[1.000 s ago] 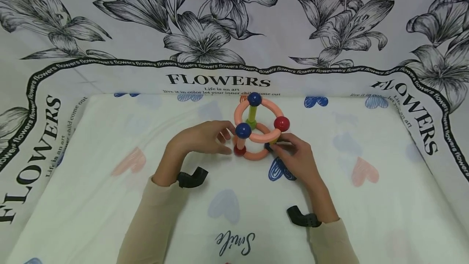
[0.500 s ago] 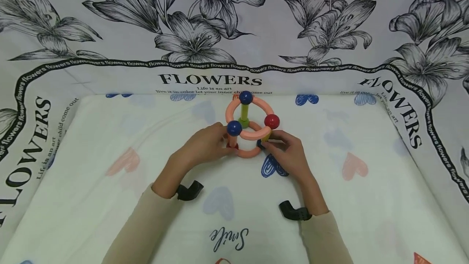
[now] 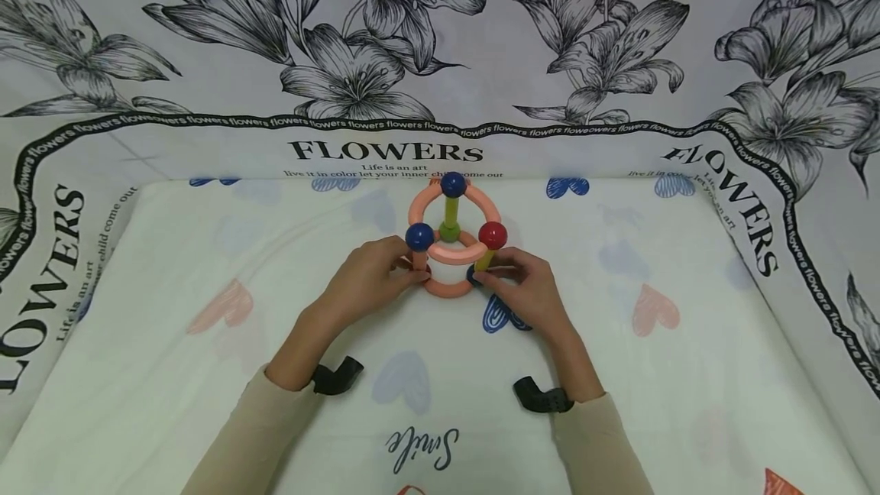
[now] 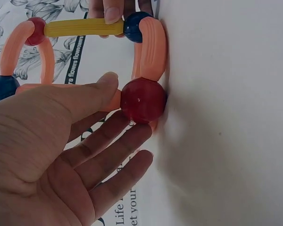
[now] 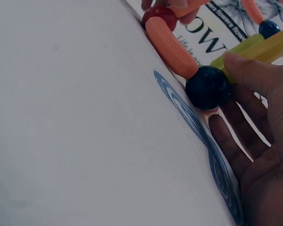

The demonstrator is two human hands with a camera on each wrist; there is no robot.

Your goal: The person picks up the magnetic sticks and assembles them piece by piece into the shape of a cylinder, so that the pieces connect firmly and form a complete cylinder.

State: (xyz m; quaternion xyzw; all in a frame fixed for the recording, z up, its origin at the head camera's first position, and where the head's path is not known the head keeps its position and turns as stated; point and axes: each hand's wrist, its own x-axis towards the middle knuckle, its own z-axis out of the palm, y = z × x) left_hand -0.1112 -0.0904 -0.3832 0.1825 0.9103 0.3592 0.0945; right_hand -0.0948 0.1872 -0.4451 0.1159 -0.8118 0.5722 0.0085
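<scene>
A magnetic ball-and-rod frame stands on the cloth in the head view. Its upper ring of curved orange rods joins two blue balls and a red ball. Three straight rods link it to a similar lower ring. My left hand pinches the straight orange rod at the left, just above the lower red ball. My right hand pinches the yellow rod at the right, by the lower dark blue ball. At the back, a yellow-green rod rises from a green ball.
The frame stands on a white cloth printed with hearts. Behind it, a flower-printed cloth rises. A black wrist mount sits on the left wrist, and another mount on the right.
My left hand has moved from beside the frame to pinching its orange upright. The frame has turned slightly, bringing its upper red ball level with the front blue one. The head view has shifted.
</scene>
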